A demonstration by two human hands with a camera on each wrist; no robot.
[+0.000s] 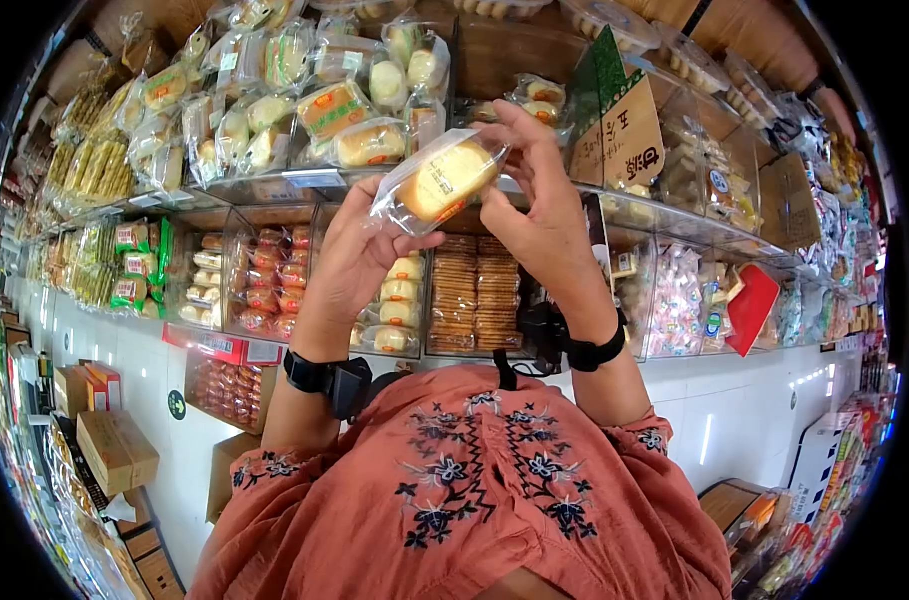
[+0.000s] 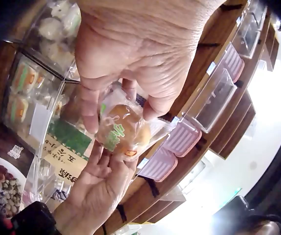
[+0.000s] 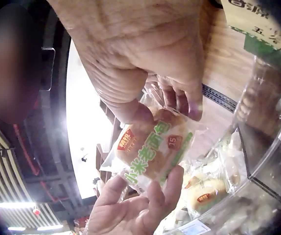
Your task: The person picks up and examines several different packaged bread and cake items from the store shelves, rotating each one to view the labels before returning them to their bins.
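A clear-wrapped bread roll (image 1: 442, 182), golden with green print and a small red label, is held up in front of the shelves between both hands. My left hand (image 1: 354, 240) grips its left end, thumb on one side and fingers beneath. At the other end, my right hand (image 1: 546, 200) pinches the wrapper between thumb and fingers. In the right wrist view the printed face of the bread roll (image 3: 153, 149) shows, with the right hand (image 3: 150, 58) above and the left hand (image 3: 130, 210) below. The left wrist view shows it tilted between the fingers.
Behind the hands, clear bins hold more wrapped bread (image 1: 369, 145). Lower bins carry stacked brown biscuits (image 1: 474, 300) and red-wrapped packs (image 1: 274, 275). A cardboard sign (image 1: 624, 140) stands at right, near a red scoop-like piece (image 1: 752, 310). Boxes (image 1: 117, 450) sit on the floor at left.
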